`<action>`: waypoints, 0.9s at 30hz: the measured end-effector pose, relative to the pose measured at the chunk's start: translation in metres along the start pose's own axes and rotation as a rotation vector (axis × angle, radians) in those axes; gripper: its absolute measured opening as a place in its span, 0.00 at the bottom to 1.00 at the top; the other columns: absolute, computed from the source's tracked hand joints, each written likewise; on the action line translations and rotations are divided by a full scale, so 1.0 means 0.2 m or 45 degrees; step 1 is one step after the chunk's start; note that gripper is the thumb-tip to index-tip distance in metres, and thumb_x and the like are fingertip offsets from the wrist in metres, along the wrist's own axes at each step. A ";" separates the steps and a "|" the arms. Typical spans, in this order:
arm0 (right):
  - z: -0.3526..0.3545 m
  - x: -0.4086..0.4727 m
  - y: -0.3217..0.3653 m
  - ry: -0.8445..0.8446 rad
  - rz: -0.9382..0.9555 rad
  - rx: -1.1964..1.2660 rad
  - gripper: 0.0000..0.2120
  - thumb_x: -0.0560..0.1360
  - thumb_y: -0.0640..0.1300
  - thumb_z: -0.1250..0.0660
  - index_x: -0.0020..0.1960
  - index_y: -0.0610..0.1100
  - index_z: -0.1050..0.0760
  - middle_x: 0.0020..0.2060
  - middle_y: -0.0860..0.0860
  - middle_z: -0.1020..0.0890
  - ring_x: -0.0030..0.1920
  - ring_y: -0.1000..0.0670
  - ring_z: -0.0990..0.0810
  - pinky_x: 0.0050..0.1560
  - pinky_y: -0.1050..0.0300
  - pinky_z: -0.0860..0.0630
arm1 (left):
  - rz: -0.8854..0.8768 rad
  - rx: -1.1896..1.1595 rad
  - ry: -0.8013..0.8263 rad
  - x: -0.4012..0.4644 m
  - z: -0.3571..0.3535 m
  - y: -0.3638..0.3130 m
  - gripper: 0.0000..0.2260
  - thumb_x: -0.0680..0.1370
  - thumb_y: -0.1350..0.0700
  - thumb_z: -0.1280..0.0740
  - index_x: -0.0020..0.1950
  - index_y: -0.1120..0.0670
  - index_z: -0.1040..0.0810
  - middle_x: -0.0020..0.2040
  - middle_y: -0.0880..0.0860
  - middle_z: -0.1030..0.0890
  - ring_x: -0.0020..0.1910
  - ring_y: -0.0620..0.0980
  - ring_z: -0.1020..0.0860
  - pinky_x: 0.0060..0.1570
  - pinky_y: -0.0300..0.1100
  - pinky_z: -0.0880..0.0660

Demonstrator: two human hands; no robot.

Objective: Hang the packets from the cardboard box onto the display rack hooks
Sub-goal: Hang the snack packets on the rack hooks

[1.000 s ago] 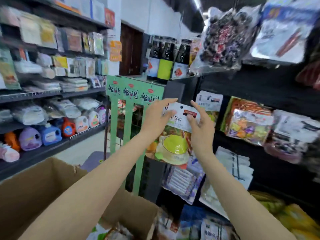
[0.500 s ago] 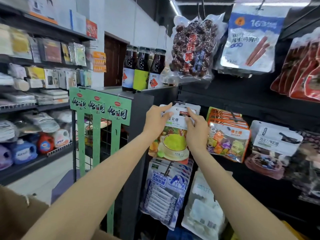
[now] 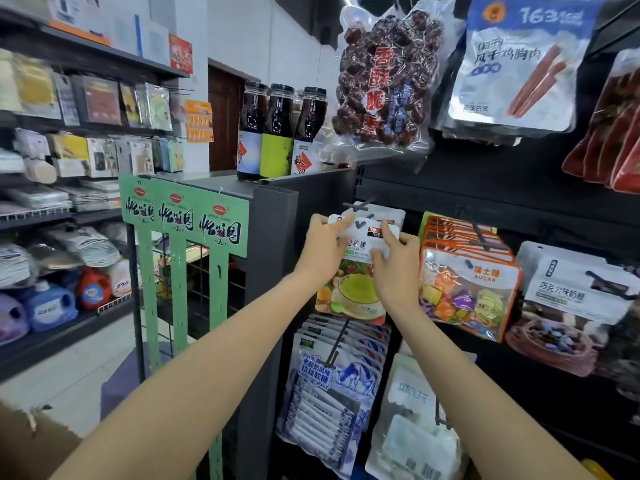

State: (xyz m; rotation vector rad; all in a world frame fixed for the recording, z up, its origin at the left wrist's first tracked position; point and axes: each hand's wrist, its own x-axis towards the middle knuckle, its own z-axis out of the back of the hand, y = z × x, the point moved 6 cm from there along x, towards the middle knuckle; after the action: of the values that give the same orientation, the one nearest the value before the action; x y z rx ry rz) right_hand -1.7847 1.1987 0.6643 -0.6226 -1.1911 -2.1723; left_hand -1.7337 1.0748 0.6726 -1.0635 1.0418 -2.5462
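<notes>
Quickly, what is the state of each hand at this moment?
Left hand: grips the candy packet at its top left.
Right hand: pinches the same packet's top right.

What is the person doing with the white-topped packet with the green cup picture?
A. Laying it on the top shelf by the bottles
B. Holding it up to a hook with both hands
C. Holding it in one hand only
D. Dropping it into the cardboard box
B: the left hand and right hand both grip the white-topped packet with the green cup picture, its header at the black metal hook.
</notes>
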 end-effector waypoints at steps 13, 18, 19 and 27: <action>-0.17 0.16 -0.11 0.178 -0.105 -0.245 0.34 0.77 0.31 0.42 0.77 0.45 0.53 0.75 0.40 0.60 0.76 0.41 0.56 0.74 0.53 0.48 | 0.164 0.118 0.107 0.21 -0.20 0.07 0.25 0.80 0.64 0.40 0.75 0.49 0.39 0.69 0.58 0.36 0.66 0.53 0.32 0.62 0.37 0.36; -0.15 0.02 -0.04 0.162 0.009 -0.294 0.32 0.77 0.33 0.40 0.77 0.42 0.49 0.76 0.41 0.56 0.76 0.41 0.54 0.74 0.52 0.49 | 0.033 0.111 0.020 0.07 -0.11 0.04 0.27 0.77 0.67 0.40 0.75 0.52 0.41 0.74 0.59 0.44 0.72 0.55 0.39 0.67 0.41 0.39; -0.15 -0.03 -0.01 0.172 0.002 -0.230 0.30 0.76 0.32 0.41 0.76 0.42 0.46 0.76 0.42 0.50 0.75 0.42 0.49 0.73 0.53 0.46 | -0.001 0.103 0.026 0.02 -0.08 0.03 0.28 0.77 0.67 0.40 0.75 0.52 0.41 0.72 0.58 0.42 0.70 0.54 0.37 0.66 0.40 0.37; -0.39 -0.56 0.26 0.609 -0.077 0.001 0.14 0.78 0.33 0.42 0.60 0.41 0.23 0.57 0.46 0.20 0.57 0.47 0.22 0.55 0.57 0.27 | 0.151 0.488 0.238 -0.57 0.30 0.25 0.14 0.78 0.62 0.40 0.62 0.54 0.29 0.58 0.55 0.28 0.55 0.55 0.26 0.55 0.52 0.26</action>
State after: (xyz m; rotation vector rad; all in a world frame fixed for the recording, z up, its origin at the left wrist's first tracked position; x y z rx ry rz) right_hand -1.6782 1.1386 0.5850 -0.0523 -0.9581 -2.1997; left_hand -1.6149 1.0544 0.6062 -0.6546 0.5930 -2.6366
